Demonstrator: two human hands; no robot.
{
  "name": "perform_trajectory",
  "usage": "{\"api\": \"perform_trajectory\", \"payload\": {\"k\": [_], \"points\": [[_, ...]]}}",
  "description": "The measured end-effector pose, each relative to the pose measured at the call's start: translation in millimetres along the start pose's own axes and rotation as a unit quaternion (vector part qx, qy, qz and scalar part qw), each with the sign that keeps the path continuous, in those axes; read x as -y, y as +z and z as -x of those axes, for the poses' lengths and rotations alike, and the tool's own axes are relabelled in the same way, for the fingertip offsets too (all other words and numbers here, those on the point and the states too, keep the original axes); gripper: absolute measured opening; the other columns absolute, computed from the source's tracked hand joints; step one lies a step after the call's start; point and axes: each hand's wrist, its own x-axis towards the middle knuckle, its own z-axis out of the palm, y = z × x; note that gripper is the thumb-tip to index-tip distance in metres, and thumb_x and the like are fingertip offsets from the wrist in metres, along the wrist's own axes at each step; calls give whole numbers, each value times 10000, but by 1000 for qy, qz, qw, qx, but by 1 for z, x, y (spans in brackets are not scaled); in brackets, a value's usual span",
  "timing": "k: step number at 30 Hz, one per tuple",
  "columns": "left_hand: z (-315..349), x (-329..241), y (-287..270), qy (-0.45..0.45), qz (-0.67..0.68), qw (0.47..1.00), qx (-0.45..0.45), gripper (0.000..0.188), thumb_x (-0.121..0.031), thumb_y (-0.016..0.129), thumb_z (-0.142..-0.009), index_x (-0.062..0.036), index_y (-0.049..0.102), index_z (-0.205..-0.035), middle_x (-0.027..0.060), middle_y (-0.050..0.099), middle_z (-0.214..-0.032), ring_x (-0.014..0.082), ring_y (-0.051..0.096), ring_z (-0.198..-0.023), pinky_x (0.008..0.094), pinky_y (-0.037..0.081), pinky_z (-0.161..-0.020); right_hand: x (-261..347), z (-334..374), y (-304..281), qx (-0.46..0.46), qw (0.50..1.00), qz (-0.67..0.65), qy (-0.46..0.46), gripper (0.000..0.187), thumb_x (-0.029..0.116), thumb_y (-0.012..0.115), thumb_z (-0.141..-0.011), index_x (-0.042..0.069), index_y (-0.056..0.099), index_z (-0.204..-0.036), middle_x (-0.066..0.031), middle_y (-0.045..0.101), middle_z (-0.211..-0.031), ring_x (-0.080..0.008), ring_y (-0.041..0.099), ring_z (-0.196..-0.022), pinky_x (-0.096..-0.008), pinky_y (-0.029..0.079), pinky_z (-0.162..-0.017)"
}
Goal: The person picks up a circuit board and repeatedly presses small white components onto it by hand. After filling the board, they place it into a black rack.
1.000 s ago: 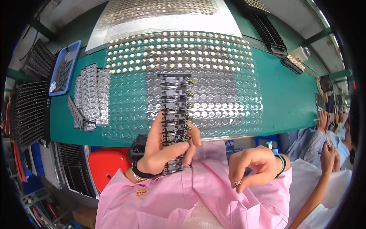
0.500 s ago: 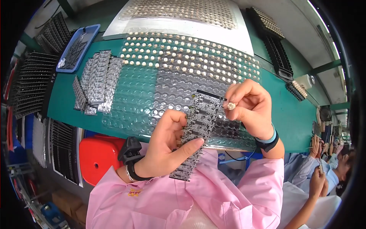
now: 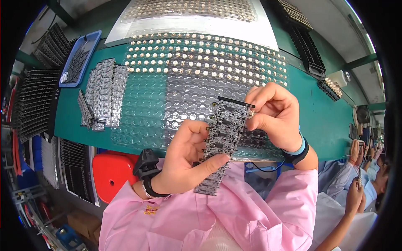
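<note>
A long circuit board panel (image 3: pixel 225 129), densely covered with small components, is held at a tilt in front of my chest. My left hand (image 3: pixel 188 161) grips its lower left part, thumb across the face and fingers behind the edge. At the panel's upper right edge, my right hand (image 3: pixel 274 109) pinches a small round whitish part (image 3: pixel 251 113) between thumb and index finger. The part sits against or very close to that edge; whether it touches I cannot tell. Behind the panel lies a clear plastic blister tray (image 3: pixel 146 90), with rows of similar round parts in its far cups.
Stacked circuit board panels (image 3: pixel 102 94) lie on the green table (image 3: pixel 310 121) at left, beside a blue tray (image 3: pixel 93 42) of dark thin pieces. Black racks (image 3: pixel 37 102) stand farther left. A red stool (image 3: pixel 111 175) is below the table edge. Another person (image 3: pixel 356 188) works at right.
My right hand has brought the small round part up to the panel's right edge, where it was slightly apart. The panel has shifted a little to the right in view.
</note>
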Motion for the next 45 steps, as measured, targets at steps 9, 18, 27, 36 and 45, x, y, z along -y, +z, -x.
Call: {"api": "perform_trajectory", "payload": {"k": [9, 18, 27, 36, 45], "points": [[-7, -26, -16, 299, -430, 852, 29, 148, 114, 600, -632, 0, 598, -726, 117, 586, -822, 155, 546, -808, 253, 442, -688, 26, 9, 20, 140, 982, 123, 22, 132, 1, 576, -742, -41, 565, -868, -102, 524, -733, -166, 485, -617, -274, 402, -560], [-19, -1, -19, 306, -451, 817, -188, 450, -140, 576, -767, 52, 396, -1132, 124, 561, -938, 228, 534, -879, 344, 442, -733, 17, 9, 13, 123, 916, 337, -178, 126, 53, 571, -755, -53, 588, -822, -130, 532, -757, -209, 496, -622, -308, 400, -564], [-9, -11, -13, -45, 60, 996, -40, 329, -8, 558, -788, 25, 387, -1067, 113, 562, -926, 137, 571, -763, 239, 491, -593, 9, 7, 23, 142, 883, 394, -212, 150, -16, 638, -674, -35, 567, -805, -130, 542, -710, -186, 495, -610, -286, 403, -551], [-14, -15, -6, 64, 59, 993, -78, 311, 71, 549, -763, 45, 387, -1026, 127, 560, -928, 151, 586, -750, 223, 516, -592, 5, 5, 15, 25, 988, -54, 143, 176, 5, 673, -663, -7, 502, -705, -104, 522, -664, -154, 490, -620, -243, 418, -512], [-17, -15, -4, 82, 59, 992, -77, 313, 86, 548, -757, 52, 386, -1023, 131, 558, -916, 156, 584, -766, 242, 524, -622, -2, 7, 12, 40, 986, -58, 152, 195, 67, 674, -684, -19, 501, -710, -100, 506, -659, -134, 478, -567, -235, 425, -467]]}}
